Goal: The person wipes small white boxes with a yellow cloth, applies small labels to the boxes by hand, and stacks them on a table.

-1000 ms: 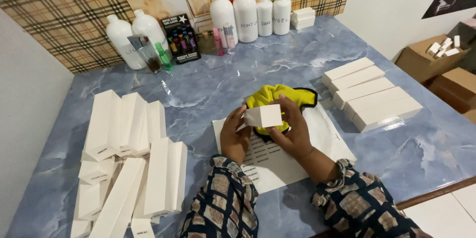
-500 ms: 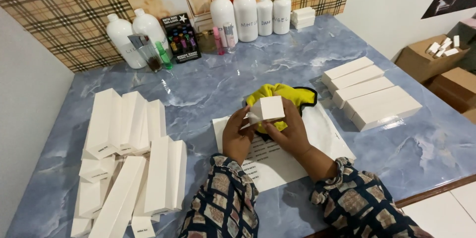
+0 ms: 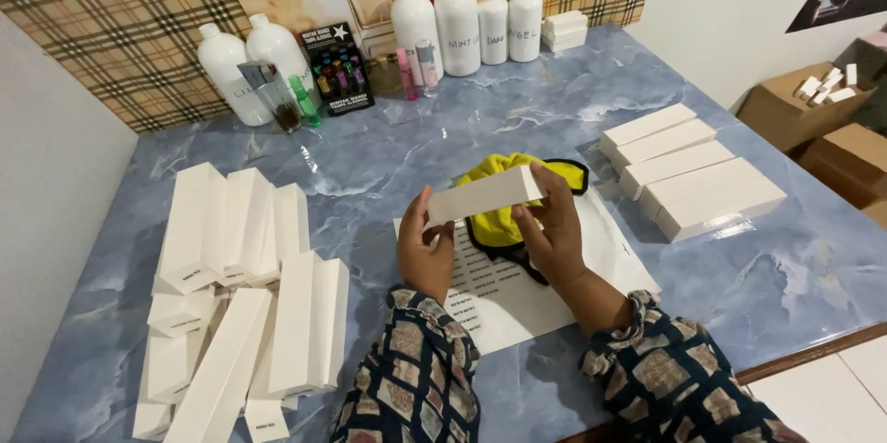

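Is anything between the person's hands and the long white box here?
Nothing visible. The left hand and right hand both grip the long white box directly at its ends, raised above the yellow cloth and sheet of labels.

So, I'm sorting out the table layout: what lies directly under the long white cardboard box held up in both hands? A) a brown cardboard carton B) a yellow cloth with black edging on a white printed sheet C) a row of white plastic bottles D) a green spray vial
B: the long white cardboard box, gripped by the left hand and right hand, hangs over the yellow cloth with black edging, which rests on the white printed sheet.
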